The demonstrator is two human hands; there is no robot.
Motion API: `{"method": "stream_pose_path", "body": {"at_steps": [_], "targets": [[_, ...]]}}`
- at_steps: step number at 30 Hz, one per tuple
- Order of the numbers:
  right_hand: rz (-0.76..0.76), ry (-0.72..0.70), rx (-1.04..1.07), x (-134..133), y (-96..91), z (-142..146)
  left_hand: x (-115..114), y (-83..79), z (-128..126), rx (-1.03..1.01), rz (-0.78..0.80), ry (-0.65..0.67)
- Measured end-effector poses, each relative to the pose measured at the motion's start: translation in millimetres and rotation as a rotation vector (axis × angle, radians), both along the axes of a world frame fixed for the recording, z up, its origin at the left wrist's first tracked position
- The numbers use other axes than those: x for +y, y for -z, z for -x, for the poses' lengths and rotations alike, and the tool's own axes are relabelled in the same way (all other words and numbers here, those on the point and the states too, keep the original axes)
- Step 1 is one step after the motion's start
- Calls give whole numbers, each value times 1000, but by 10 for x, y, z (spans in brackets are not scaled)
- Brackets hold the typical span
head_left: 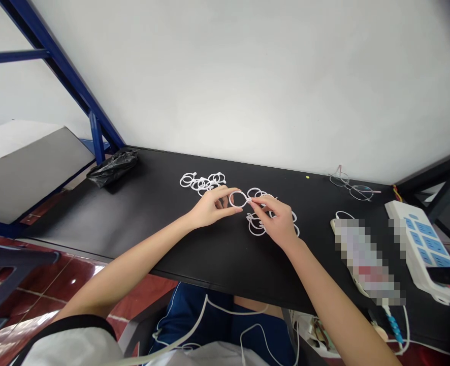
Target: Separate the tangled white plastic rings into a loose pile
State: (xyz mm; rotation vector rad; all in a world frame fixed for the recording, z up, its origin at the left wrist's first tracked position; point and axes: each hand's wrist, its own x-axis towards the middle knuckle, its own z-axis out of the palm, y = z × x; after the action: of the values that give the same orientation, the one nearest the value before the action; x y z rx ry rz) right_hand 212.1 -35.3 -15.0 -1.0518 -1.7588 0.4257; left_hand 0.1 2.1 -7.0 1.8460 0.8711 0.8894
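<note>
Between my two hands, above the black table, is a white ring [238,192] with a small knob-like joint on its right side. My left hand [214,204] grips the ring's left part, thumb below and fingers above. The fingertips of my right hand [274,216] pinch the joint. Several similar white rings [255,226] lie under and around my right hand, partly hidden by it. Another group of white rings [202,183] rests on the table just beyond my left hand, some overlapping.
Eyeglasses [350,187] lie near the wall at the right. A phone [365,259] with a cable and a white power strip [419,244] are on the table's right side. A black plastic bag [114,168] sits at the far left corner of the black table [95,218].
</note>
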Motion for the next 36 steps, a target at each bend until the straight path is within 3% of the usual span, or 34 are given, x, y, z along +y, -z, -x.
{"method": "stream_pose_path", "body": {"at_steps": [18, 25, 36], "targets": [[1, -66, -30, -12, -28, -22, 40, -17, 77, 37, -115, 49], [9, -96, -22, -10, -1, -28, 11, 24, 81, -61, 34, 91], [-13, -89, -32, -13, 6, -26, 15, 7, 78, -50, 24, 90]]}}
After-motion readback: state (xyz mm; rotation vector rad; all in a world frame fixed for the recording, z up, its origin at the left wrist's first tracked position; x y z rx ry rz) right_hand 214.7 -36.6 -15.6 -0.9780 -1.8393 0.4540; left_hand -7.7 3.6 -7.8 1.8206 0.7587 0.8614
